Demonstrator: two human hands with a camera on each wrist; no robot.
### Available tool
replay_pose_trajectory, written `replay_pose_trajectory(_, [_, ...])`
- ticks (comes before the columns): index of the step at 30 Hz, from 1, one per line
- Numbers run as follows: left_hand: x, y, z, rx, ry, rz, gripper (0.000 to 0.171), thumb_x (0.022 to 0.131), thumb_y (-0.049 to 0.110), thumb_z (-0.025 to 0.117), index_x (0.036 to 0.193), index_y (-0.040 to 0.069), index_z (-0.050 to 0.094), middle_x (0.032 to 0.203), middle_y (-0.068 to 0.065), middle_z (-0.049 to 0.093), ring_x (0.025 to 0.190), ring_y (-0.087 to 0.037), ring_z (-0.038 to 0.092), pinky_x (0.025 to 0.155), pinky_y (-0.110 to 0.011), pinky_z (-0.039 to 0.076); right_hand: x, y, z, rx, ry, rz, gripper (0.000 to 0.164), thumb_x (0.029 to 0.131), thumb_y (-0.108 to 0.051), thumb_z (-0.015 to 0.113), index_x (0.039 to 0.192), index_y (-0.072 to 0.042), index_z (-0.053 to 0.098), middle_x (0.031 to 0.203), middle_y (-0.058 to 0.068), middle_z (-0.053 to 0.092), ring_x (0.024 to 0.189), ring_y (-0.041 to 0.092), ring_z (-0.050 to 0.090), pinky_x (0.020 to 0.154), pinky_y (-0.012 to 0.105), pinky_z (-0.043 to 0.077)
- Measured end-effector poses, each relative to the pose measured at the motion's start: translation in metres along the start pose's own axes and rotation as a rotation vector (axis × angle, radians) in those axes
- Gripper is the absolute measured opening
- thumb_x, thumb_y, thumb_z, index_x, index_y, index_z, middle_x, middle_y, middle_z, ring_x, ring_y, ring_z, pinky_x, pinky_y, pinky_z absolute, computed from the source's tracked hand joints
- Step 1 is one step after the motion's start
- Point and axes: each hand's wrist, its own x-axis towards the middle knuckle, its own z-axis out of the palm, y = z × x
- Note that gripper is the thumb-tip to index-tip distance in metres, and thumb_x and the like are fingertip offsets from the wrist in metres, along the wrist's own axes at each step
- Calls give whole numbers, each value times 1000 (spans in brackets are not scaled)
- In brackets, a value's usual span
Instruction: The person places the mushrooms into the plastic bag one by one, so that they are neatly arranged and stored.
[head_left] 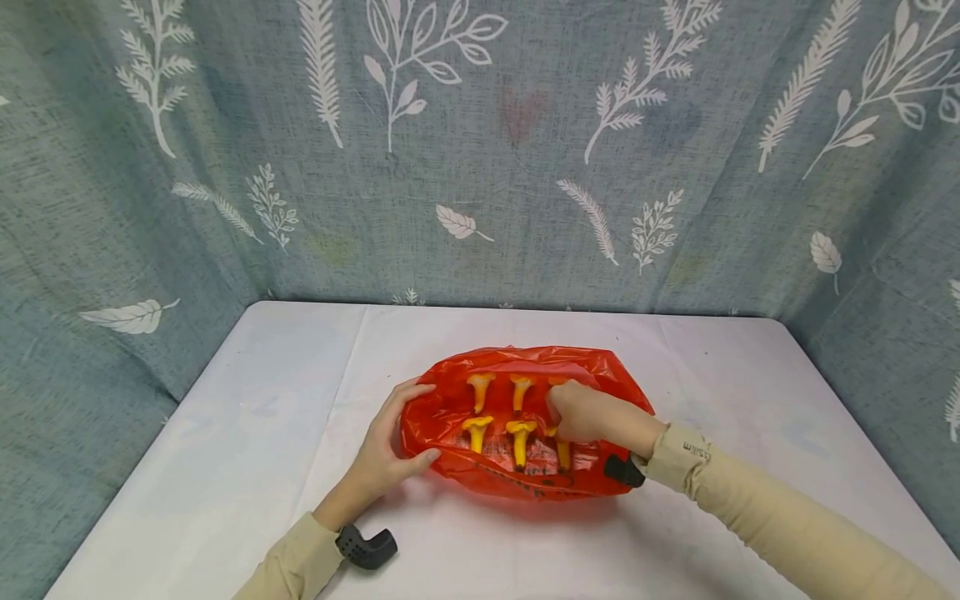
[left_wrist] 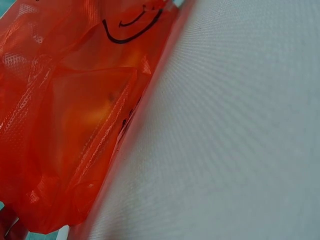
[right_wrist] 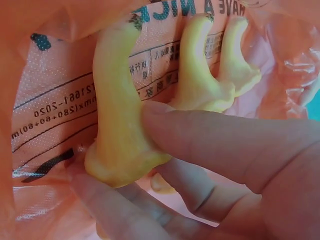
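A red plastic bag lies on its side with its mouth spread wide. Inside stand several yellow chanterelle mushrooms in two rows. At the bag's left side, my left hand grips the rim, thumb in front and fingers behind. My right hand reaches into the bag from the right. In the right wrist view its thumb presses the stem of the front row's rightmost mushroom, with fingers round the cap's far side. Two more mushrooms stand beside it against the printed wall. Behind the right hand, one back-row mushroom is partly hidden.
The bag rests on a white-covered table. A grey-green curtain with white leaf prints hangs behind the table and at both sides. A black wrist device sits on the left wrist and another on the right.
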Motion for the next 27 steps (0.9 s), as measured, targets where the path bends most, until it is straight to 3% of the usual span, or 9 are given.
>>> replay_pose_trajectory(13, [2, -2, 1, -3, -1, 6, 76, 73, 10, 79, 142, 8, 46, 148, -8, 42, 133, -25, 43, 101, -31, 47, -4, -1, 2, -2, 6, 37, 18, 84, -7, 78, 86, -9, 59, 84, 3, 58, 82, 20, 55, 77, 38, 57])
replay_pose_trajectory(19, [6, 23, 1, 0, 6, -5, 73, 72, 2, 77, 138, -3, 46, 145, -20, 43, 130, -29, 45, 100, -30, 47, -14, -5, -3, -30, 39, 16, 22, 82, -11, 81, 84, -9, 59, 80, 2, 56, 81, 20, 52, 72, 34, 54])
replay_pose_trajectory(23, [7, 38, -1, 4, 9, -26, 70, 73, 1, 75, 135, -7, 46, 143, -24, 43, 128, -32, 46, 98, -36, 50, -24, -9, -9, -43, 50, -9, 21, 83, -14, 80, 88, -7, 60, 80, 2, 57, 80, 20, 54, 71, 34, 55])
replay_pose_trajectory(27, [4, 29, 0, 16, 15, -24, 71, 73, 2, 76, 138, -3, 46, 145, -20, 43, 129, -31, 46, 95, -41, 52, -35, -12, -18, -25, 62, -25, 23, 82, -15, 81, 93, -6, 63, 85, 2, 60, 79, 19, 57, 69, 34, 56])
